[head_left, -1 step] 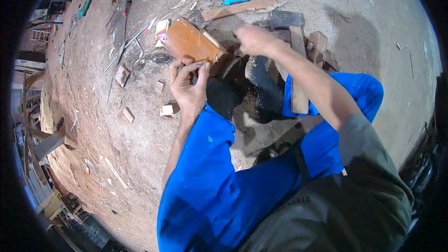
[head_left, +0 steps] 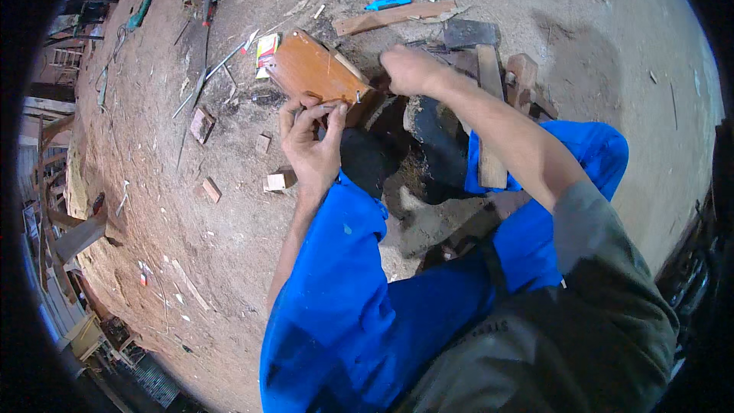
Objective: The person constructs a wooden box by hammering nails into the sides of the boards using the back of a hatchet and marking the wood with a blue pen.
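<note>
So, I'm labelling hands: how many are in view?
2: the left hand at the near edge of the orange wooden piece, the right hand to its right. No others show.

The left hand [head_left: 312, 141] touches a brown block's [head_left: 317, 69] near edge; the right hand [head_left: 413, 70] curls beside it.

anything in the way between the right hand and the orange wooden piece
Nothing visible stands between the right hand and the orange wooden piece, though the narrow gap is too dark to tell fully.
</note>
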Motion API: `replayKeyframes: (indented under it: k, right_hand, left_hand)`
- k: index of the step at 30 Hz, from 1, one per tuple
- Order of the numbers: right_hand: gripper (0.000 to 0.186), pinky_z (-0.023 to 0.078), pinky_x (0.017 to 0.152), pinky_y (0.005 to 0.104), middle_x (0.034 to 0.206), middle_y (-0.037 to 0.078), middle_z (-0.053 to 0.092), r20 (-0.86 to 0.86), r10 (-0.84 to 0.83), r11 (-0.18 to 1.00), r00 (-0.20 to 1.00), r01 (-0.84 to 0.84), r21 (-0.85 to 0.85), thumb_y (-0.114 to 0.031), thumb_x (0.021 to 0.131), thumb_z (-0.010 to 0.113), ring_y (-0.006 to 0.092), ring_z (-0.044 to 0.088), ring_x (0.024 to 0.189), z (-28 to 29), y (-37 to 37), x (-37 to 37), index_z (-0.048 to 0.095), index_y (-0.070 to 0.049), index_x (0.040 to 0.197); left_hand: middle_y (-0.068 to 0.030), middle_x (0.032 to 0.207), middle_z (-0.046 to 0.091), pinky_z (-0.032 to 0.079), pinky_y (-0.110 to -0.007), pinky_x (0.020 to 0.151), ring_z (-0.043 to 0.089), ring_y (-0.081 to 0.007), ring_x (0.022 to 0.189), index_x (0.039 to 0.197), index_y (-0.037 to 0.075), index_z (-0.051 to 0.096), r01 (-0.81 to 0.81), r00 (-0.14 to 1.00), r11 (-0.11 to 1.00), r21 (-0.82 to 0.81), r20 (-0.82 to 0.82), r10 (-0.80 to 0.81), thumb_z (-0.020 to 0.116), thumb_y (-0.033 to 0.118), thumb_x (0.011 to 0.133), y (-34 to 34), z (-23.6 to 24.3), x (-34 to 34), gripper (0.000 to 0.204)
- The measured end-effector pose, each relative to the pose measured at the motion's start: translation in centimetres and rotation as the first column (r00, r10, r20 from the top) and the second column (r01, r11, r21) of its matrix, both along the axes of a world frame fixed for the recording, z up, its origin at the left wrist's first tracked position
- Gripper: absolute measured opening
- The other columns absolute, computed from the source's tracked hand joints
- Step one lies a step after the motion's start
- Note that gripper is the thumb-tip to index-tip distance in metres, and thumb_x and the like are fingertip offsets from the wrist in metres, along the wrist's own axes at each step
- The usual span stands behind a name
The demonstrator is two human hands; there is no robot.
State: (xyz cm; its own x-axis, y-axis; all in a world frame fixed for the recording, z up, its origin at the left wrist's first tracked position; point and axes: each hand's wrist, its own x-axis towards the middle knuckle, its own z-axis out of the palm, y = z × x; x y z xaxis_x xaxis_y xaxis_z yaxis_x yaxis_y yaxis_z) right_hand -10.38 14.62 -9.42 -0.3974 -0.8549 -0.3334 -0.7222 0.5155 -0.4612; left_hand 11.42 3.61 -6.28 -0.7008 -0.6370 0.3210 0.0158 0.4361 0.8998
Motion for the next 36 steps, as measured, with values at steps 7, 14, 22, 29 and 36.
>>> replayKeyframes:
  k: [7, 14, 22, 29, 36]
  right_hand:
    - [0.036, 0.057, 0.090, 0.0490, 0.110, 0.027, 0.069, 0.034, 0.027, 1.000, 0.999, -0.027, -0.005, -0.013, 0.071, 0.076, 0.0421, 0.067, 0.108, -2.4, -2.0, -0.2, 0.068, 0.004, 0.102]
    - [0.036, 0.059, 0.087, 0.0476, 0.107, 0.029, 0.072, -0.016, -0.012, 0.994, 1.000, 0.013, 0.107, -0.021, 0.077, 0.076, 0.0422, 0.070, 0.106, -0.3, -0.4, -0.7, 0.071, 0.008, 0.096]
    - [0.067, 0.053, 0.097, 0.0492, 0.112, 0.032, 0.070, -0.449, -0.216, 0.958, 0.867, 0.278, 0.076, -0.052, 0.088, 0.069, 0.0438, 0.068, 0.112, 8.2, 12.5, -10.4, 0.068, 0.001, 0.127]
    - [0.080, 0.054, 0.086, 0.0467, 0.092, 0.027, 0.074, -0.029, -0.579, 0.794, 0.815, 0.572, 0.208, -0.070, 0.080, 0.073, 0.0373, 0.073, 0.099, 3.1, 20.5, -10.9, 0.076, 0.004, 0.107]
    - [0.091, 0.056, 0.083, 0.0508, 0.091, 0.029, 0.074, -0.405, -0.198, 0.920, 0.893, 0.312, 0.237, -0.081, 0.075, 0.066, 0.0414, 0.073, 0.091, -0.8, 13.5, -2.9, 0.077, 0.006, 0.094]
  left_hand:
    - [-0.0065, 0.115, 0.055, 0.050, -0.027, 0.082, 0.059, -0.0162, 0.109, 0.094, 0.002, 0.075, -0.013, 1.000, 1.000, -0.022, -0.020, 0.012, 0.083, 0.000, 0.087, -0.1, 0.8, -0.3, 0.010]
    - [-0.0070, 0.106, 0.057, 0.051, -0.030, 0.074, 0.059, -0.0159, 0.094, 0.090, 0.001, 0.075, -0.021, 0.998, 0.999, -0.035, -0.057, 0.019, 0.084, 0.004, 0.084, 0.2, 0.3, -1.2, 0.011]
    - [-0.0069, 0.101, 0.060, 0.051, -0.030, 0.071, 0.061, -0.0157, 0.086, 0.090, 0.001, 0.077, -0.047, 0.996, 0.992, -0.120, -0.082, 0.038, 0.086, 0.008, 0.081, -0.3, 1.2, -1.2, 0.014]
    - [-0.0057, 0.101, 0.059, 0.052, -0.029, 0.067, 0.061, -0.0138, 0.081, 0.091, 0.001, 0.078, -0.052, 0.995, 0.991, -0.124, -0.095, 0.040, 0.087, 0.009, 0.080, 0.5, 0.9, -1.8, 0.017]
    - [-0.0067, 0.101, 0.059, 0.052, -0.029, 0.063, 0.061, -0.0137, 0.071, 0.092, 0.002, 0.077, -0.086, 0.992, 0.975, -0.207, -0.111, 0.064, 0.087, 0.011, 0.081, 0.1, 1.1, -1.3, 0.017]
